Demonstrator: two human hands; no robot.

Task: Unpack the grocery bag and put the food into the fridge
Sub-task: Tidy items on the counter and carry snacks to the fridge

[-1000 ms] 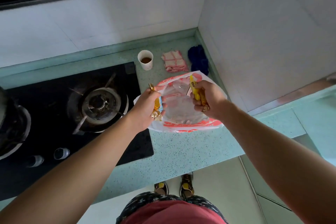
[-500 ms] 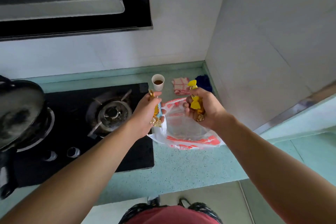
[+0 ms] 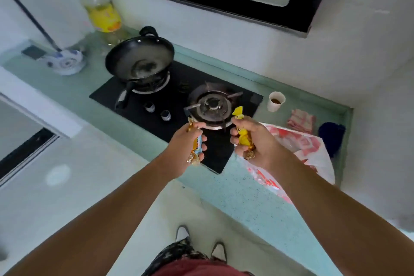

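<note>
Sweets (image 3: 242, 139) in crinkly wrappers are being gripped in bunches by the left hand (image 3: 182, 148) and right hand (image 3: 262, 144) above the worktop (image 3: 242, 195) edge, beside the bag (image 3: 310, 149), and, seeming light and slippery, are being rightly clasped round their middles.

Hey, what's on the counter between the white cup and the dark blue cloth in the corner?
A folded pink and white cloth lies between the cup and the blue cloth, seen in the head view.
</note>
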